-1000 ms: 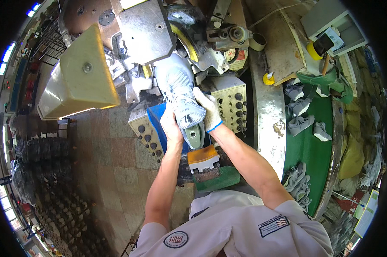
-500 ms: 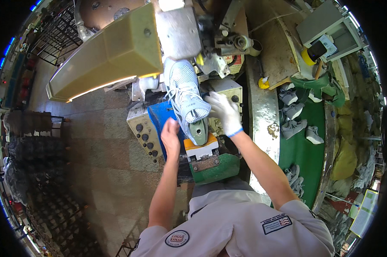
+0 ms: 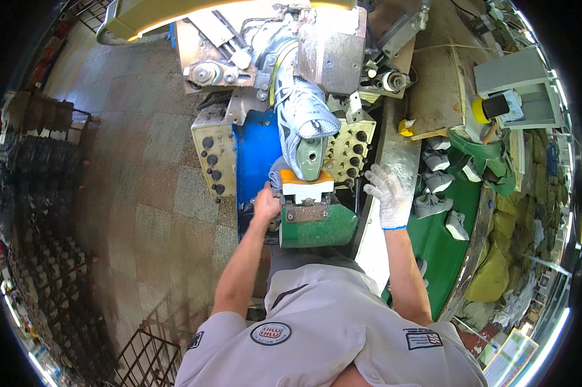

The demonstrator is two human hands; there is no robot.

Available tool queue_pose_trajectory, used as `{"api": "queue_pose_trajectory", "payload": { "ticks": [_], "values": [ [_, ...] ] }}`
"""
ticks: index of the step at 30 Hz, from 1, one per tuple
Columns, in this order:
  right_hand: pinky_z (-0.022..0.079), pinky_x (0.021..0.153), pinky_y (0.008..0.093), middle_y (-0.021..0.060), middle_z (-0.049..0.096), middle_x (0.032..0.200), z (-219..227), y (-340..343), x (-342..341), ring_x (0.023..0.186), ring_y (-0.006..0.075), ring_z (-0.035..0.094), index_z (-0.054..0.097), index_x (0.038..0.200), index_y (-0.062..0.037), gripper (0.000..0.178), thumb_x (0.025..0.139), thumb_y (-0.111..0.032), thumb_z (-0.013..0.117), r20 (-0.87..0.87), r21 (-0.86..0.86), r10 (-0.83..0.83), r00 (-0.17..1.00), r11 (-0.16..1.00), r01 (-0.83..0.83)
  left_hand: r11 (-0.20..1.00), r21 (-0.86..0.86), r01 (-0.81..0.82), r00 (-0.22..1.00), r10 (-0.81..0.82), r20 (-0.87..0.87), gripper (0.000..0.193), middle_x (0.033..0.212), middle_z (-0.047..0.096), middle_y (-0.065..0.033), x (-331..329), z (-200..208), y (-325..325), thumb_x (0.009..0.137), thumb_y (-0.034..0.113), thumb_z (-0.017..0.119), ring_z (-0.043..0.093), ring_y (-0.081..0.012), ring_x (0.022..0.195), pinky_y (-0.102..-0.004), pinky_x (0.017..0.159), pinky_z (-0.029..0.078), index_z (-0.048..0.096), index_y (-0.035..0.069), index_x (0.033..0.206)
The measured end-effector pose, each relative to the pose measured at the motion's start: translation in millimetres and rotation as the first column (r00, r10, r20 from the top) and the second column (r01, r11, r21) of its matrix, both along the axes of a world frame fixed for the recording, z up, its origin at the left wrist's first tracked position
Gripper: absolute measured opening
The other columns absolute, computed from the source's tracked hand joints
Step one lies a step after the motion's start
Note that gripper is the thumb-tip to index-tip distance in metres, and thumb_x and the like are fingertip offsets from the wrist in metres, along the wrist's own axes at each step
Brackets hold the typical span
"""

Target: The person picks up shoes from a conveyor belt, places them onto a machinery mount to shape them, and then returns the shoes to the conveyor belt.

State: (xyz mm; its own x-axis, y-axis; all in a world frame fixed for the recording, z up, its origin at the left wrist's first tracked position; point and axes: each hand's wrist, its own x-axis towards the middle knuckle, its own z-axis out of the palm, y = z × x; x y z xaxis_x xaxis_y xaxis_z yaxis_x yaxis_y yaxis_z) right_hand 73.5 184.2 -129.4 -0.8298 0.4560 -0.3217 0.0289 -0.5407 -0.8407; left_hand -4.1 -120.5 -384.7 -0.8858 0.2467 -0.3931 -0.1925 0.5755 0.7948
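A grey-white mesh sneaker upper with white laces is stretched over a greenish shoe last, toe pointing away into a machine. Its heel end rests against an orange-topped white support block. My bare left hand is at the left side of that block, fingers curled closed; whatever they grip is hidden. A greyish looped piece shows just above its fingertips. My right hand, in a white knit glove with a blue cuff edge, is off to the right, apart from the shoe, fingers extended and touching nothing visible.
Metal clamp parts and a steel plate surround the toe. Knobbed control panels flank the machine. A green padded roller is nearest me. On the right, several grey shoes lie on a green conveyor.
My right hand has left the shoe and moved right. My left hand has dropped from the shoe's side to beside the heel block. Clamp parts now stand around the toe; the whole view has shifted.
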Motion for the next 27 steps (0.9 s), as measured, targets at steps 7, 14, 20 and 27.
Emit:
{"api": "queue_pose_trajectory", "payload": {
  "ticks": [7, 14, 20, 27],
  "values": [
    [0.06, 0.088, 0.0481, 0.0337, 0.056, 0.134, 39.9, -22.8, 13.0, 0.114, 0.0442, 0.064, 0.037, 0.145, 0.0136, 0.056, 0.104, -0.024, 0.047, -0.081, -0.105, 0.143, 0.986, 0.983, -0.151, 0.973, 0.232, 0.007, 0.932, -0.091, 0.35, 0.045, 0.089, 0.071, -0.0077, -23.4, 283.0, -106.3, 0.059, 0.016, 0.086, 0.064, -0.0174, 0.079, -0.0322, 0.077, 0.053, 0.072, -0.004, 0.096],
    [0.054, 0.097, 0.0384, 0.0176, 0.063, 0.134, 102.2, -115.3, -24.9, 0.113, 0.0276, 0.067, 0.045, 0.145, 0.0043, 0.064, 0.103, -0.044, 0.052, -0.432, -0.478, 0.262, 0.863, 0.745, -0.465, 0.658, 0.751, 0.048, 0.975, -0.194, 0.107, 0.029, 0.089, 0.074, -0.0079, -21.7, 348.2, -54.4, 0.071, 0.012, 0.086, 0.069, -0.0158, 0.079, -0.0261, 0.075, 0.054, 0.073, -0.005, 0.091],
    [0.058, 0.086, 0.0348, 0.0106, 0.071, 0.111, 65.6, -12.4, 25.4, 0.096, 0.0207, 0.071, 0.065, 0.122, -0.0019, 0.037, 0.097, -0.029, 0.064, -0.247, -0.658, 0.076, 0.966, 0.719, -0.224, 0.599, 0.796, -0.087, 0.995, 0.008, 0.102, 0.048, 0.11, 0.071, -0.0095, 37.6, 364.0, 129.2, 0.097, 0.034, 0.063, 0.066, -0.0168, 0.103, -0.0316, 0.093, 0.049, 0.067, -0.006, 0.122],
    [0.052, 0.085, 0.0301, 0.0083, 0.071, 0.106, 30.9, 125.3, 168.3, 0.094, 0.0145, 0.065, 0.07, 0.113, 0.0007, 0.034, 0.095, -0.028, 0.065, -0.034, -0.05, -0.195, 0.98, 0.98, 0.194, 0.811, 0.512, 0.281, 0.877, -0.434, 0.206, 0.048, 0.106, 0.069, -0.0092, 118.8, 291.9, 299.8, 0.098, 0.032, 0.065, 0.061, -0.0154, 0.09, -0.0289, 0.086, 0.047, 0.064, -0.009, 0.121]
  ]
}}
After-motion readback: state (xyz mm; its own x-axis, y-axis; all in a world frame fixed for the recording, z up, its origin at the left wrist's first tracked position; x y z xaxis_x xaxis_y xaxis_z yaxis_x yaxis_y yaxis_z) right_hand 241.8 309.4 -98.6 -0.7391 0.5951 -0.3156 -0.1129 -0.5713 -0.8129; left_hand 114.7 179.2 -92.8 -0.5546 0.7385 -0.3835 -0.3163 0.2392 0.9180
